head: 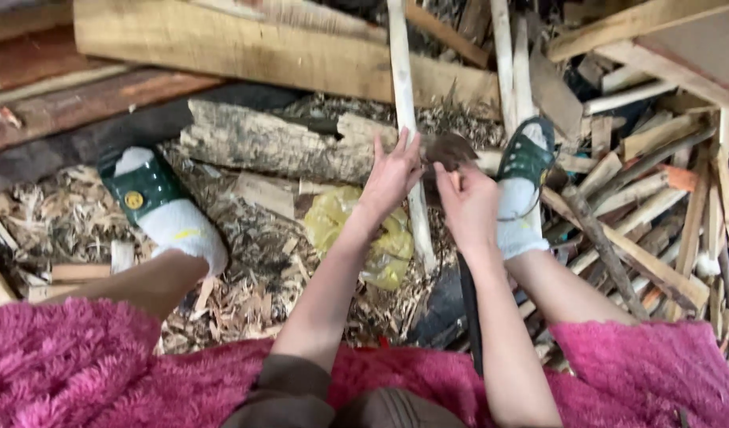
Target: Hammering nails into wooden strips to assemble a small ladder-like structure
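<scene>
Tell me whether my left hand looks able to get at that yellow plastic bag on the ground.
Probably yes. The left hand is up against the pale stick, and the yellow plastic bag lies just below that wrist on the wood chips, with nothing covering it. The hand would have to leave the stick first.

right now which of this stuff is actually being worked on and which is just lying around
In use:
left hand on the pale wooden stick
right hand holding a dark bladed tool

Lying about:
yellow plastic bag
rough log
wood shavings
split sticks
</scene>
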